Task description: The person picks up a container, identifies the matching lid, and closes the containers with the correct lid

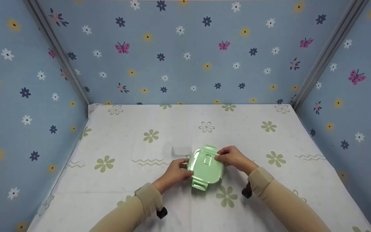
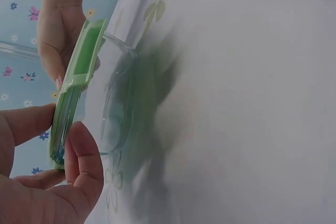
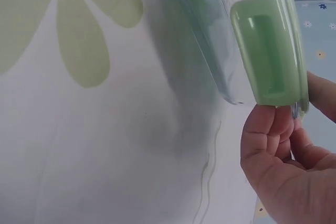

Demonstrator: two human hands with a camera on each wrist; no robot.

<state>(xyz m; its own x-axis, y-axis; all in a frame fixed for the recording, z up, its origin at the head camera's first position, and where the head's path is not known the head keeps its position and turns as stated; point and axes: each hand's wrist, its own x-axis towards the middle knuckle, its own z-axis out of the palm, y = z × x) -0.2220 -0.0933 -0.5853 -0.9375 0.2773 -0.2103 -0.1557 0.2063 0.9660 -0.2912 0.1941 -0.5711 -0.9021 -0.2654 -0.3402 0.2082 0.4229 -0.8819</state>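
Note:
Between the two hands is a food container with a pale green lid (image 1: 207,169) and a clear glass body (image 2: 122,108). My left hand (image 1: 176,173) grips the lid's left edge, thumb on top and fingertips under the rim. The right hand (image 1: 234,158) pinches the opposite edge near the far right corner. A green side flap (image 3: 270,51) angles down beside the glass in the right wrist view. The container sits tilted close over the cloth, its shadow falling below it. Most of the glass body is hidden under the lid in the head view.
A clear, see-through piece (image 1: 181,150) lies on the table just behind the container. White cloth (image 1: 114,129) with green flowers covers the table. Blue flowered panels (image 1: 185,48) stand at the back and both sides, with grey posts (image 1: 328,53) at the corners.

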